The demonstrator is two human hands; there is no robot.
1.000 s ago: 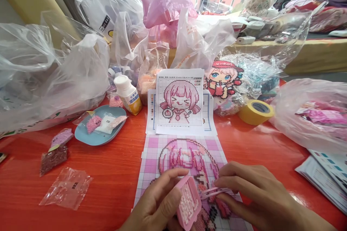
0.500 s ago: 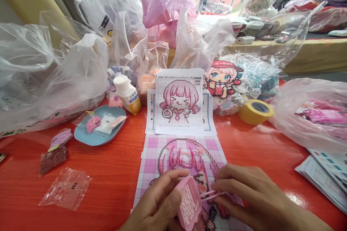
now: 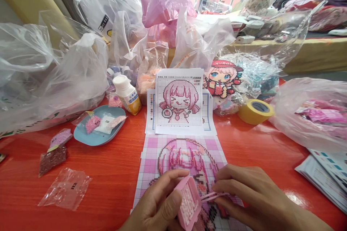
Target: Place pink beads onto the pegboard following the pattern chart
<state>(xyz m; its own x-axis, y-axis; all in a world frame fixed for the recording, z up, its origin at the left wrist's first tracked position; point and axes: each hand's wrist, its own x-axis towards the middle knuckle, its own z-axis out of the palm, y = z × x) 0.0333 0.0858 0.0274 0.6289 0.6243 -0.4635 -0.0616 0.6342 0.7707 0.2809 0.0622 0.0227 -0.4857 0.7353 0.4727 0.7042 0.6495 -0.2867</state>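
Observation:
A small pink tray (image 3: pixel 189 202) of pale beads is tilted in my left hand (image 3: pixel 162 200), thumb on its near side and fingers behind it. My right hand (image 3: pixel 244 191) pinches pink tweezers (image 3: pixel 214 195), whose tips are at the tray's right edge. Beneath both hands lies a pink and white checked pegboard (image 3: pixel 150 151) bearing a partly covered bead figure of pink, brown and black beads. A printed chart (image 3: pixel 180 101) of a pink-haired character stands just behind the board.
A blue plate (image 3: pixel 94 139) with bead packets, a white bottle (image 3: pixel 126 92) and loose bead bags (image 3: pixel 52 160) are at the left. Yellow tape (image 3: pixel 256 112), a plastic bag (image 3: pixel 311 112) and papers (image 3: pixel 321 180) lie right. More bags line the back.
The tweezers in my right hand have shifted very slightly beside the tray. My left hand and the tray look almost unchanged.

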